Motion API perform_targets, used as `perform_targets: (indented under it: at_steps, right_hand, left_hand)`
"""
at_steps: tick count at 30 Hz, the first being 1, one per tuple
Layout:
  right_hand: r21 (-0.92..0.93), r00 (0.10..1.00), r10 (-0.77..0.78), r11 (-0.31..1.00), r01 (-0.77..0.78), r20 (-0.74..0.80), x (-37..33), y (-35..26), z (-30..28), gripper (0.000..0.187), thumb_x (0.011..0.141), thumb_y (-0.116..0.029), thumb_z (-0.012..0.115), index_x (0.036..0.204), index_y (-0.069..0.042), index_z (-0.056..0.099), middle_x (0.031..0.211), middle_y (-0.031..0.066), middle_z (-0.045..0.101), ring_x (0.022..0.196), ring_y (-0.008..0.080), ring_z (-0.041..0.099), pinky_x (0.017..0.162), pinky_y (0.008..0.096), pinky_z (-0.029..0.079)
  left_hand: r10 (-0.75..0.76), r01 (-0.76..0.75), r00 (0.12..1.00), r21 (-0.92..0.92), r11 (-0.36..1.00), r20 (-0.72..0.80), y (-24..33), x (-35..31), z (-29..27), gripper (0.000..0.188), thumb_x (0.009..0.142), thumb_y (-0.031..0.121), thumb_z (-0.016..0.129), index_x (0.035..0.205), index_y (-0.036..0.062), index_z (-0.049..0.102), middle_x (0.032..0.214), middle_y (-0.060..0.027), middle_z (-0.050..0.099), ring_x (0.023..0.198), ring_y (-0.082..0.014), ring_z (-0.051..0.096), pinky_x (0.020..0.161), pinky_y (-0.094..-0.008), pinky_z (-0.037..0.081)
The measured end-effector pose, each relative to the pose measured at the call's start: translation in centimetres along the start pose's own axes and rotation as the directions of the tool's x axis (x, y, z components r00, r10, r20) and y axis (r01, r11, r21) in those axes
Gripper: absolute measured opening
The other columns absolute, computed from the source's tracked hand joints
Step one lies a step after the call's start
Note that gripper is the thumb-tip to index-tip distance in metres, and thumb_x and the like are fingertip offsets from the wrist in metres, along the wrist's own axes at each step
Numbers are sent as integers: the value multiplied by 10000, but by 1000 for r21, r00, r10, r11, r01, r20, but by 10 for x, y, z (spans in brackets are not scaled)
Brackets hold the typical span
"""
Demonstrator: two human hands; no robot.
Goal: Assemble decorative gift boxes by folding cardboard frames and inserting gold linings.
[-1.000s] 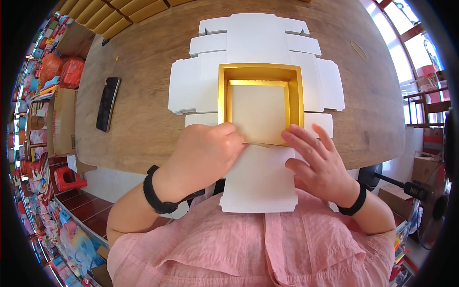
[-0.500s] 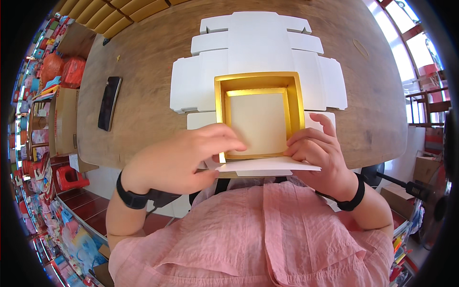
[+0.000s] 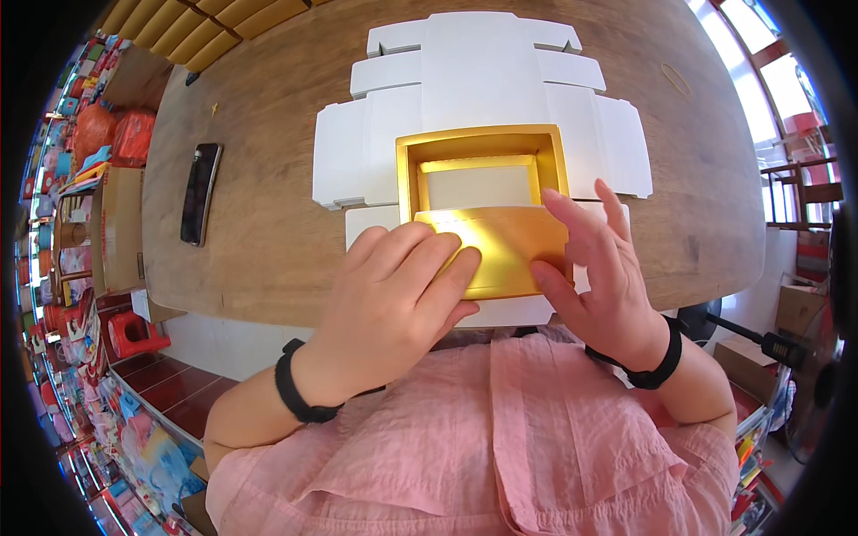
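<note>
A cardboard box [image 3: 479, 136] with shiny gold inner walls and a pale bottom sits close to me at the table's near edge. Its near gold flap [image 3: 505, 255] leans inward over the near part of the opening and hides much of the bottom. My left hand [image 3: 398, 281] is closed at the box's near left corner, fingers bent on the flap and thumb lower at the front. On the right side, my right hand [image 3: 601, 272] is open with fingers spread. Its thumb rests at the flap's right edge. Flat white cardboard blanks [image 3: 483, 67] lie under and beyond the box.
A phone [image 3: 201, 195] lies on the wooden table [image 3: 277, 152] at left. Gold boxes [image 3: 179, 31] stand in rows at the far left. A rubber band [image 3: 677, 80] is at far right. Cartons [image 3: 118, 228] and a small fan [image 3: 809, 375] flank the table.
The near flap has swung up and inward, now showing its gold face over the opening. My left hand has moved right onto it. The right hand's fingers have lifted and spread.
</note>
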State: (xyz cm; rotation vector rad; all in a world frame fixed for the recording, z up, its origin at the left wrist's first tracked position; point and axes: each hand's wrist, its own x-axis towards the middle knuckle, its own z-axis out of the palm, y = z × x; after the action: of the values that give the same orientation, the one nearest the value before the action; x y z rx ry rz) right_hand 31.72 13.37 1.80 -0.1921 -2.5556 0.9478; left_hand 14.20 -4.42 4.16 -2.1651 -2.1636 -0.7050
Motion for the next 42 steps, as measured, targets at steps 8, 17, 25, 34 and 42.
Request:
perform_targets:
  at_steps: [8,17,25,34,42]
  right_hand:
    - [-316,977,-131,932,178,167,3,6,-20,609,716,-274,831,1265,-139,602,1196,12,646,1297,235,535,1194,620,197]
    - [-406,935,-162,867,287,315,8,8,-16,628,679,-362,839,1212,-128,604,1179,1,661,1190,169,596,1212,657,143]
    - [-421,945,-140,869,261,297,20,5,-10,772,675,-448,838,1319,-128,555,1181,33,641,1139,198,608,1215,656,126]
    - [-374,918,-99,892,252,384,20,7,-11,576,711,-443,822,1156,-129,634,1056,24,644,1155,212,595,1206,668,113]
    - [-358,897,-119,888,288,426,14,3,-15,206,746,-263,795,820,-132,654,824,2,605,1001,147,635,1214,684,102]
  left_hand:
    - [-38,39,999,-42,998,19,2,2,4,508,674,181,829,1127,15,668,1062,-100,646,954,-303,608,835,-428,463]
    - [-66,72,993,-62,995,101,2,2,3,477,701,149,822,1122,4,650,1058,-105,648,925,-312,614,811,-416,478]
    - [-85,86,993,-1,996,77,5,-3,8,500,728,161,813,1163,-16,639,1153,-155,654,1060,-334,654,859,-394,556]
    - [-51,44,990,53,998,130,5,-2,6,414,764,185,793,1128,28,676,1085,-88,686,1071,-284,657,806,-336,568]
    - [-7,-15,981,109,994,193,6,-2,6,233,801,211,767,971,74,686,967,-50,662,1088,-249,613,1054,-604,412]
